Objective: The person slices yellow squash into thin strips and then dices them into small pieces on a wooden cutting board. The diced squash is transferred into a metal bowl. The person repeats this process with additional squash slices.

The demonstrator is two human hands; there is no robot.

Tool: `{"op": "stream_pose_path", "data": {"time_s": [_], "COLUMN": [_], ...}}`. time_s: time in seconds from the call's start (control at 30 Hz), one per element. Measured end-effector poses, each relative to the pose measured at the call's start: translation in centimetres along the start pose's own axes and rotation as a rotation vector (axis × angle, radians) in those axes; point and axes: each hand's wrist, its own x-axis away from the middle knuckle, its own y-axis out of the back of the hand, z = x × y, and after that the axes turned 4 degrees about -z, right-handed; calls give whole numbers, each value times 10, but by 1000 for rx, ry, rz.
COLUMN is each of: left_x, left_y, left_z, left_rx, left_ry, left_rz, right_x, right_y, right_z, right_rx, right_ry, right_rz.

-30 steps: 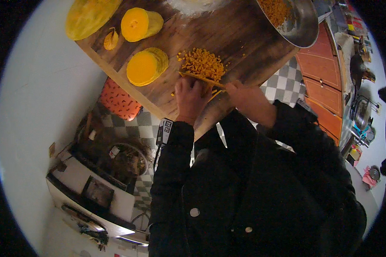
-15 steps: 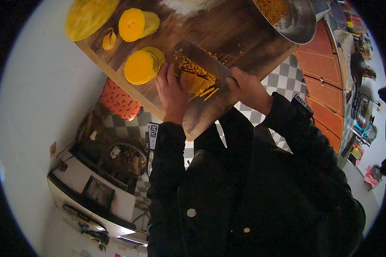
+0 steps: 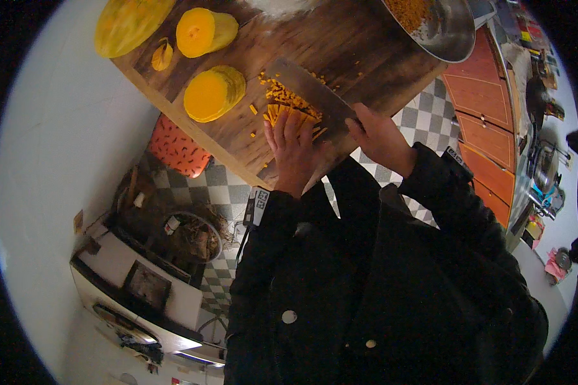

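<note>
My left hand (image 3: pixel 294 151) presses curved, slightly spread fingers down on a bunch of orange pumpkin strips (image 3: pixel 280 113), holding them against the wooden board (image 3: pixel 379 64). In my right hand (image 3: pixel 382 140) is a cleaver (image 3: pixel 311 88); my fingers wrap its grip and hide most of it. The broad blade slants up and left, just beyond the strips. Small pumpkin bits (image 3: pixel 281 94) lie between blade and fingers, with a few scattered more widely. Left of my left hand sits a stack of thick pumpkin slices (image 3: pixel 210 95).
A cut pumpkin chunk (image 3: pixel 202 33), a small peel piece (image 3: pixel 162 56) and a large yellow pumpkin (image 3: pixel 131 24) lie at the far left. At the far right stands a metal bowl (image 3: pixel 461 40) with orange shreds. An orange patterned seat (image 3: pixel 178 149) is below the board's left edge.
My left hand has moved right, from beside the stacked slices onto the strips, which now look fanned out. The cleaver stays in my right hand, its blade shifted slightly. Several bits now lie further left.
</note>
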Motion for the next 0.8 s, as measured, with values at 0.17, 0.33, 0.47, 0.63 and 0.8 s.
{"op": "stream_pose_path", "data": {"time_s": [0.17,0.33,0.47,0.63,0.8], "left_x": [-4,-18,-22,-17,-14], "left_y": [-17,2,9,13,21], "left_z": [13,18,15,16,21], "left_rx": [-50,32,66,142,152], "left_ry": [111,216,292,301,234], "left_rz": [-133,-164,-58,32,-80], "right_x": [-1,2,2,-1,3], "right_y": [3,3,3,2,9], "right_z": [0,-2,-2,3,16], "right_rx": [29,38,65,189,406], "right_ry": [20,36,0,146,149], "right_rz": [21,28,89,76,210]}}
